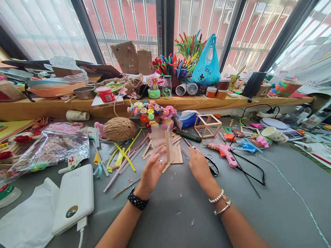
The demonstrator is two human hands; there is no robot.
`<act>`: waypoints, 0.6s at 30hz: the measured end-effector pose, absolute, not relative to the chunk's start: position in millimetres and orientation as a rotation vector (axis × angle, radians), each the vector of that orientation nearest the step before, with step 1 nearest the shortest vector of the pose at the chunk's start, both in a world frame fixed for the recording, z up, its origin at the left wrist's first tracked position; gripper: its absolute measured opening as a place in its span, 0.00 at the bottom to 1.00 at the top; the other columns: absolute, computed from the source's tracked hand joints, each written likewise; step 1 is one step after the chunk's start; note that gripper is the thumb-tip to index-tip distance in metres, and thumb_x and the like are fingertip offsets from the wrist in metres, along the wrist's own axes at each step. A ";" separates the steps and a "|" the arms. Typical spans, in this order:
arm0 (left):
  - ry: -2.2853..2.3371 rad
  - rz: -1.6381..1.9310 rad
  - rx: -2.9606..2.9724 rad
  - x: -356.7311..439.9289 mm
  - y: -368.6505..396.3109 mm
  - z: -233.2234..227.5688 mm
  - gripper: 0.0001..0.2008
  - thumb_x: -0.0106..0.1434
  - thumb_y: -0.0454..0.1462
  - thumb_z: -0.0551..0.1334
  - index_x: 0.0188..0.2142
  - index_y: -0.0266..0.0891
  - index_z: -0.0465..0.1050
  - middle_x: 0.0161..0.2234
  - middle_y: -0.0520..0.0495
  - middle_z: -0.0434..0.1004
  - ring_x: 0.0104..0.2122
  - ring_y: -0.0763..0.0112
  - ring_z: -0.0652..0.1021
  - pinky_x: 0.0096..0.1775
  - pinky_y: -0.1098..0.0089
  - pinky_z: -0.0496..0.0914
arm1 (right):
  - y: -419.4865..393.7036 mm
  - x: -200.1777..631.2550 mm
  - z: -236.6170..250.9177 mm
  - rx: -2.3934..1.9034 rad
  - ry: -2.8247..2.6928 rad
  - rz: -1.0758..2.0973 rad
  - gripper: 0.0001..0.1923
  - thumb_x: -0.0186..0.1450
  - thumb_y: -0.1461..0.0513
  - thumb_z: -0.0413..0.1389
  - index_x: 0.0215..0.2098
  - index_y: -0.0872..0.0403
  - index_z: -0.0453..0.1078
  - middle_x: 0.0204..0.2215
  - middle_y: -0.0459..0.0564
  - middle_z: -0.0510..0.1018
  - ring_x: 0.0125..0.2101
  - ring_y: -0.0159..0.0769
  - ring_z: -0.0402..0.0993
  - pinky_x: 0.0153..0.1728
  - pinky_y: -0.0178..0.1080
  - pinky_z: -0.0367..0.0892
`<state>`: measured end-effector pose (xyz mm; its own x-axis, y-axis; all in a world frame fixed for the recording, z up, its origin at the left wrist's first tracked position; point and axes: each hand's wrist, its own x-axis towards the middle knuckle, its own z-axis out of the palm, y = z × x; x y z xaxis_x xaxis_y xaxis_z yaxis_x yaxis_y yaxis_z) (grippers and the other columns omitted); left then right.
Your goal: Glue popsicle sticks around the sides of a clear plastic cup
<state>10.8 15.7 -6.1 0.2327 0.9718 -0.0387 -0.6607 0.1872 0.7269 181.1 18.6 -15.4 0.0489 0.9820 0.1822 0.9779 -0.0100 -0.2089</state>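
Note:
My left hand [152,172] is wrapped around the lower part of a clear plastic cup [158,141]. One wooden craft stick [168,146] stands upright along the cup's right side. Behind the cup, more craft sticks [147,148] lie in a loose pile beside a small flat wooden panel [178,155]. My right hand [199,167] is low over the table, fingers curled downward; their tips are hidden. It lies across a pair of scissors [215,168], whose dark handle loops show to its right. What those fingers hold, if anything, cannot be made out.
A pink glue gun [223,153] with a black cord lies to the right. Behind are a stick frame cube [208,125], a twine ball [119,129] and pipe-cleaner flowers [150,109]. A white power bank [74,198] lies at left. A crowded shelf [144,103] runs along the windows.

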 end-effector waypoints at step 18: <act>0.926 1.267 1.246 20.0 10.7 -25.0 0.28 0.50 0.40 0.65 0.49 0.42 0.56 0.51 0.40 0.64 0.52 0.60 0.65 0.53 0.59 0.58 | 9.5 186.2 17.4 -1.166 -1.140 0.892 0.16 0.58 0.52 0.53 0.34 0.57 0.73 0.28 0.50 0.78 0.29 0.33 0.73 0.34 0.37 0.68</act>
<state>20.0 10.7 -25.0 0.1293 0.9818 0.1388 -0.1662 -0.1165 0.9792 186.2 9.5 17.4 0.2215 0.9541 0.2016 0.0343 0.1990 -0.9794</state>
